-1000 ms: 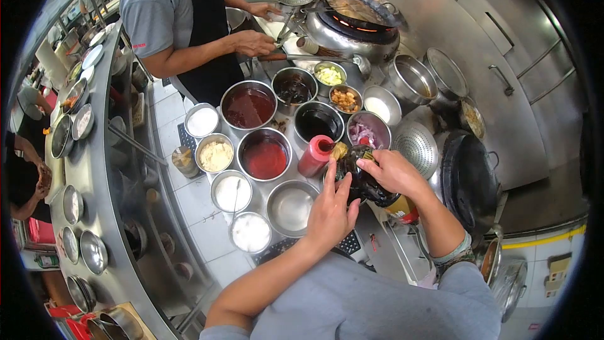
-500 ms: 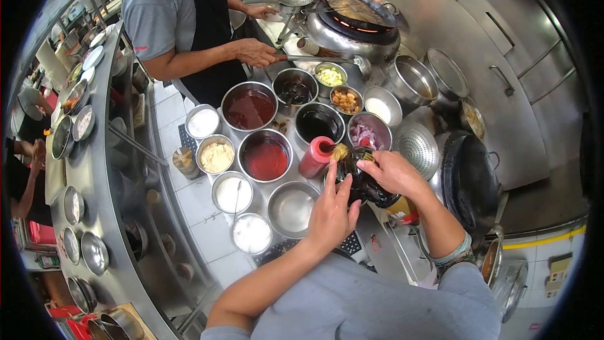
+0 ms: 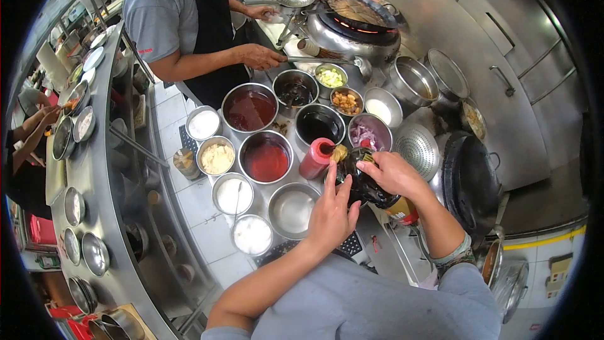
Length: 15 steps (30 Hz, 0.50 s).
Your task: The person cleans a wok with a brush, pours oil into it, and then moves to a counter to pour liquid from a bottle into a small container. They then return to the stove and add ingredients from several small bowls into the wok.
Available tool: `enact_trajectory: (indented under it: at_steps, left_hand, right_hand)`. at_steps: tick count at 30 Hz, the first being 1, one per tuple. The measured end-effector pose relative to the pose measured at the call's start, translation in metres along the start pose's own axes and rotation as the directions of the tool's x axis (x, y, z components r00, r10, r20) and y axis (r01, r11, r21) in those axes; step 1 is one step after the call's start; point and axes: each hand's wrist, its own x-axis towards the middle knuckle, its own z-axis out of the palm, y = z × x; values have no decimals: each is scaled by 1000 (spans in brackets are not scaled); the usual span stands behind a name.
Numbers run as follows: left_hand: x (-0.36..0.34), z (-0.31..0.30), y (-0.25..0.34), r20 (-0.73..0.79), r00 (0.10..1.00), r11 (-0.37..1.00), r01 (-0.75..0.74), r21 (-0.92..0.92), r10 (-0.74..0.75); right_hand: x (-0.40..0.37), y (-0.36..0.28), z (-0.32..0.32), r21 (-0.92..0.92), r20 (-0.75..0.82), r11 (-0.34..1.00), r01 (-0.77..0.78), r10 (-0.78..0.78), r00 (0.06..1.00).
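My right hand (image 3: 397, 175) grips a large dark bottle (image 3: 363, 184) from above, thumb and fingers wrapped round it. The bottle lies tilted, its red and yellow label (image 3: 403, 209) towards my body and a yellowish cap or spout (image 3: 340, 153) at its far end. My left hand (image 3: 330, 217) is held against the bottle's left side with fingers stretched out, the index fingertip close to the yellowish end. Just beyond my left fingertips stands a red squeeze bottle (image 3: 316, 160). A steel bowl (image 3: 292, 211) sits left of my left hand.
Around the hands stand pots of red sauce (image 3: 265, 160), dark sauce (image 3: 318, 124), chopped red onion (image 3: 365, 135) and white powder (image 3: 233, 195). A co-worker's hand (image 3: 261, 56) holds a ladle (image 3: 362, 66) near a flaming wok (image 3: 355, 12). Another wok (image 3: 472, 179) is at right.
My hands and the dark bottle stay almost still. The co-worker's ladle hand shifts slightly right, and a person's hands at the far left reach up towards the counter pans.
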Motion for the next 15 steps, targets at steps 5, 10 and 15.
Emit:
enact_trajectory:
  at_steps: [5, 10, 15]
  left_hand:
    - [0, 0, -1, -6, 1000, 1000, -8, -2, 8]
    - [-1, -1, -3, 17, 1000, 1000, 7, 1, -7]
    - [1, -3, -1, 5, 1000, 1000, 7, 12, -7]
  right_hand:
    - [0, 1, 2, 33, 5, 999, 12, -12, 1000]
    - [1, 0, 1, 18, 12, 1000, 15, -16, 1000]
    - [2, -1, 1, 29, 24, 1000, 5, -6, 1000]
